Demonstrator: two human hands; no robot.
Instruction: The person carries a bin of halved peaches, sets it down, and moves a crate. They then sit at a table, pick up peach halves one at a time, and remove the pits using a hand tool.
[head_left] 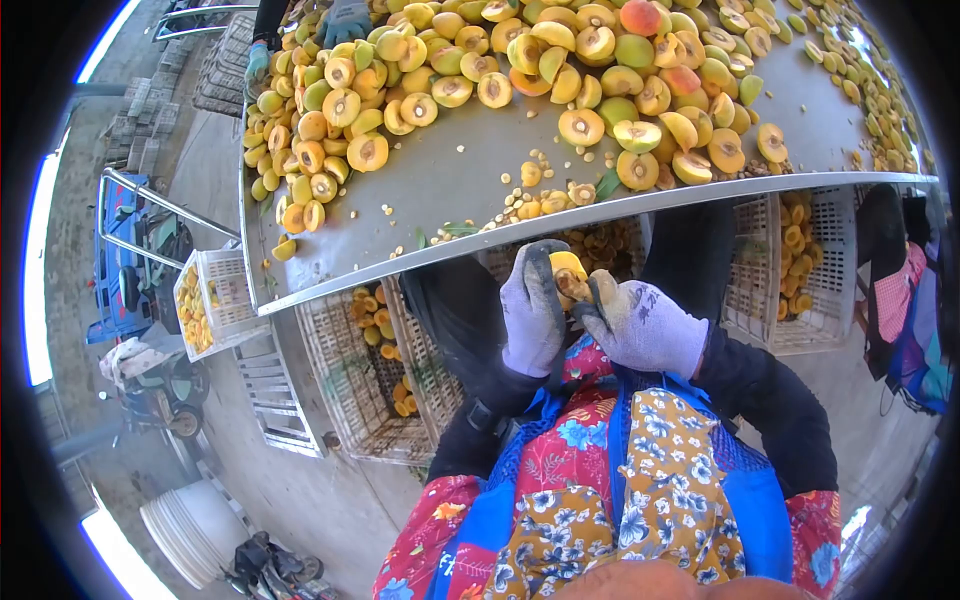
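Note:
A yellow peach half (569, 277), its brownish cut side partly in view, is held up between my two gloved hands below the table's front edge. My left hand (533, 315), in a lilac glove with dark grey fingers, wraps round it from the left. From the right, my right hand (645, 322) in a matching glove presses its thumb and fingertips on the fruit. Whether a tool or a pit is between those fingers is hidden. Beyond them, many halved peaches (580, 127) lie on the metal table (420, 185), with loose pits and scraps (540, 203) by the rim.
Plastic crates with fruit stand under the table, one crate (375, 420) on the left and another crate (790, 325) on the right. A white basket (228, 320) stands by the table's left end. Another person's gloved hand (347, 22) is at the far side.

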